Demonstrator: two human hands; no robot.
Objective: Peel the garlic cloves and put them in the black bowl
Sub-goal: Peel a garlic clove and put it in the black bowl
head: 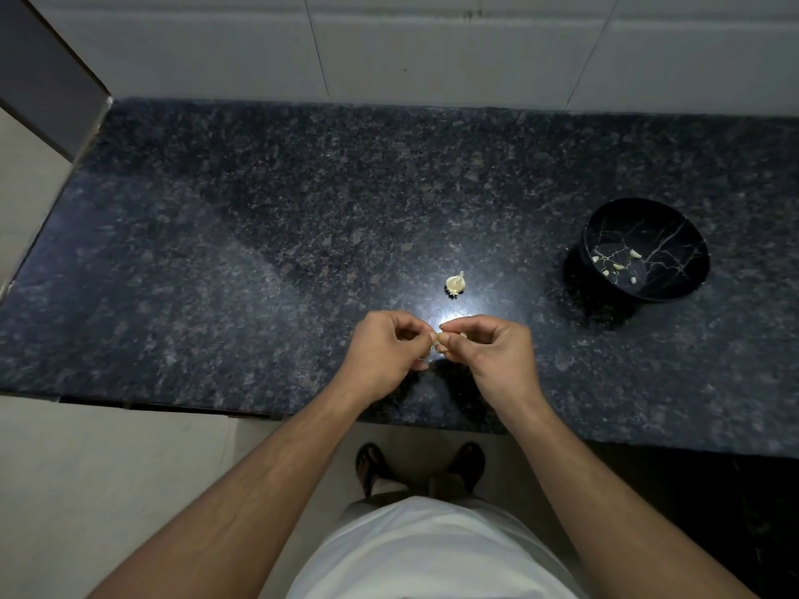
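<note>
Both hands (436, 345) pinch garlic clove (449, 337); no writing legible.

A black bowl (674, 235) veined in pale gold stands on dark speckled granite counter (216, 261) below white tiles (432, 49).

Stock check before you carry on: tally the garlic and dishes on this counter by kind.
Peeled cloves in the black bowl: 6
Clove pinched between the left hand and right hand: 1
Partial garlic bulb on the counter: 1
Bowl: 1
Total: 9
</note>
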